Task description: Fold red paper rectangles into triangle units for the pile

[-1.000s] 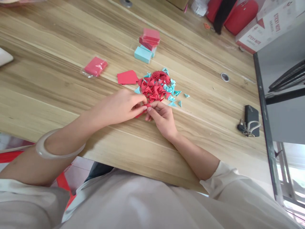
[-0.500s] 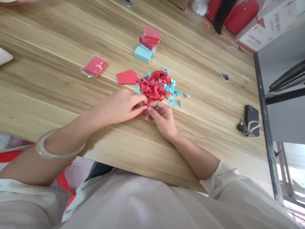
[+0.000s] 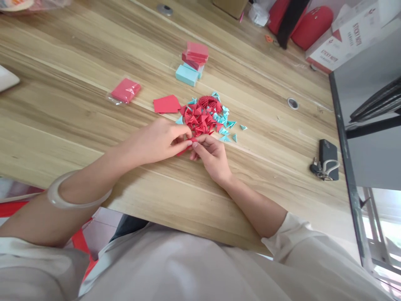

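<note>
Between my two hands is a small folded strip of red paper, largely covered by fingers. My left hand pinches it from the left with thumb and forefinger. From the right, my right hand grips the same paper, its other fingers curled beneath. Just beyond the fingertips lies a heap of folded red paper triangles, with light-blue paper triangles scattered along its right side. A curved piece of joined red folds rests at the back of the heap. Flat red paper sheets lie to its left.
Behind the heap sit a light-blue paper stack and wrapped red packs. Another wrapped red pack lies left. A black box with keys is at right. Sticky-note boxes stand at the back right.
The view has shifted slightly. My hands keep nearly the same hold on the red paper, and the things on the table stay in place.
</note>
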